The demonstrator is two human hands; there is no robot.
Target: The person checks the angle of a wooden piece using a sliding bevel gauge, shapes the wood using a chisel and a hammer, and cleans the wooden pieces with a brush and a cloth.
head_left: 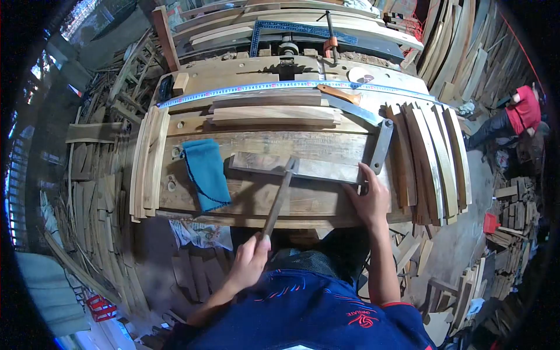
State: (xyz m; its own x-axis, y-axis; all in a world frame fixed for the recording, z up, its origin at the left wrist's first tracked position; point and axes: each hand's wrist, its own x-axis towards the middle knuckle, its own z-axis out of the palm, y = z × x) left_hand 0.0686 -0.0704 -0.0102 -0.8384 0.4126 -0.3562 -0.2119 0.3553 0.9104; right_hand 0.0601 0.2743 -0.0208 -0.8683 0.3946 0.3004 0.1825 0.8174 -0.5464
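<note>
My left hand point(252, 256) is closed round the near end of a long, narrow stick-like tool point(276, 204); whether it is a file or a plain bar I cannot tell. Its far tip rests on the middle of a short wooden board point(326, 170), which lies crosswise on the workbench point(262, 146). At the board's right end, my right hand point(371, 195) grips it between thumb and fingers. A folded teal cloth point(207, 175) lies to the left of the board. Beyond the right hand is a hinged metal tool point(382, 146) with a brown handle point(339, 94).
Wooden strips point(150, 166) line the bench's left edge, and more strips point(429, 163) its right. A measuring tape point(262, 87) stretches across behind cut boards point(274, 115). At the back lies a blue carpenter's square point(303, 30). A person in red point(523, 111) is at far right.
</note>
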